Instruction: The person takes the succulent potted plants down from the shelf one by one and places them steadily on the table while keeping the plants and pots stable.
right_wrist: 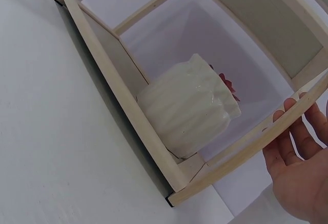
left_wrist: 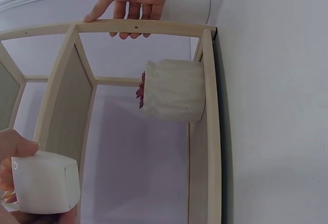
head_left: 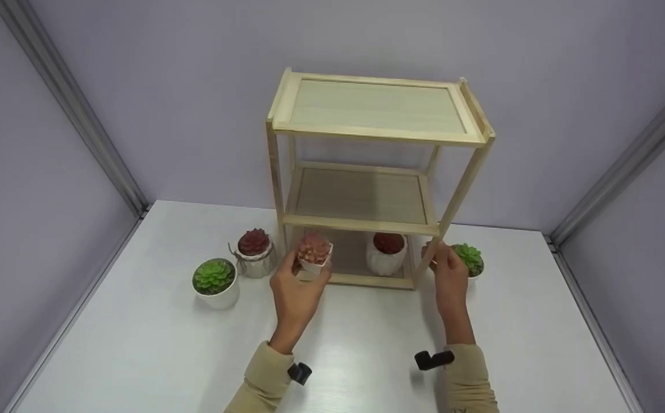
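Observation:
My left hand (head_left: 298, 295) holds a small potted succulent (head_left: 315, 252) with pink leaves, thumb and fingers around its white, square-sided pot (left_wrist: 46, 183). It is in front of the lower opening of a wooden three-tier shelf (head_left: 361, 225). At the shelf's right side, my right hand (head_left: 450, 281) grips the front post (right_wrist: 251, 149), its fingers reaching behind the wood. On the bottom tier, towards the right, stands a dark red succulent in a ribbed white pot (right_wrist: 187, 111). The middle and top tiers bear nothing.
Left of the shelf stand a dark red succulent (head_left: 255, 252) in a white pot tied with twine and a green succulent (head_left: 216, 282) in a round white pot. Another green succulent (head_left: 470, 261) is behind my right hand. Walls enclose the white table (head_left: 366, 338) behind and at both sides.

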A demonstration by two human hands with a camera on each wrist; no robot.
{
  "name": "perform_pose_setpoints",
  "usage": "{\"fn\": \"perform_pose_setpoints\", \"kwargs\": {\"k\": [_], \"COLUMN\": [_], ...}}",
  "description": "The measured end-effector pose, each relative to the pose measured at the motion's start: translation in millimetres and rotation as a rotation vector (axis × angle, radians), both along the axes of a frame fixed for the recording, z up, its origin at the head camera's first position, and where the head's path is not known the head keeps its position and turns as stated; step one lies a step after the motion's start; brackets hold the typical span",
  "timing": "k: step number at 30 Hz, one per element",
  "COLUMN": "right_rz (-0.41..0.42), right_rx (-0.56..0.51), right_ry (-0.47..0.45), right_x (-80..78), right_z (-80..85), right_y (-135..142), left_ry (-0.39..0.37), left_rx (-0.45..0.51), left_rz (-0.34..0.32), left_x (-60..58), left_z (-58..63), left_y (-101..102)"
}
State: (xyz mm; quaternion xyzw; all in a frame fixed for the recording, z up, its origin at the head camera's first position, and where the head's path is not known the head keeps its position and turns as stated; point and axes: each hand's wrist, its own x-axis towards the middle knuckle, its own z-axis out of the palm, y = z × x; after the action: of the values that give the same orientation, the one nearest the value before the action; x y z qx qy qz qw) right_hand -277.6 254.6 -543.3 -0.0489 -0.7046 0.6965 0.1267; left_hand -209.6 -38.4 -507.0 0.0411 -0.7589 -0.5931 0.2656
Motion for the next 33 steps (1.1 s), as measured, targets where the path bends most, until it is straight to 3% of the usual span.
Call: {"fn": "perform_pose_setpoints", "kwargs": {"k": [10, 23, 33], "right_rz": [0.030, 0.013, 0.023], "right_rx": [0.011, -0.037, -0.014], "right_ry": [-0.016, -0.008, -0.030], "right_x": [1.0, 1.3, 1.2], "right_z": [-1.9, -0.1, 0.3], "right_y": [2.2, 0.4, 2.1], "left_ry": [-0.012, -0.030, -0.102], "left_rx": [-0.106, -0.153, -0.170], "left_rz": [0.045, 0.002, -0.018], "left_x": [7.9, 16.4, 20.6], "left_z": [-0.3, -3.3, -12.8], "left_y": [-24.4, -48.3, -69.8]}}
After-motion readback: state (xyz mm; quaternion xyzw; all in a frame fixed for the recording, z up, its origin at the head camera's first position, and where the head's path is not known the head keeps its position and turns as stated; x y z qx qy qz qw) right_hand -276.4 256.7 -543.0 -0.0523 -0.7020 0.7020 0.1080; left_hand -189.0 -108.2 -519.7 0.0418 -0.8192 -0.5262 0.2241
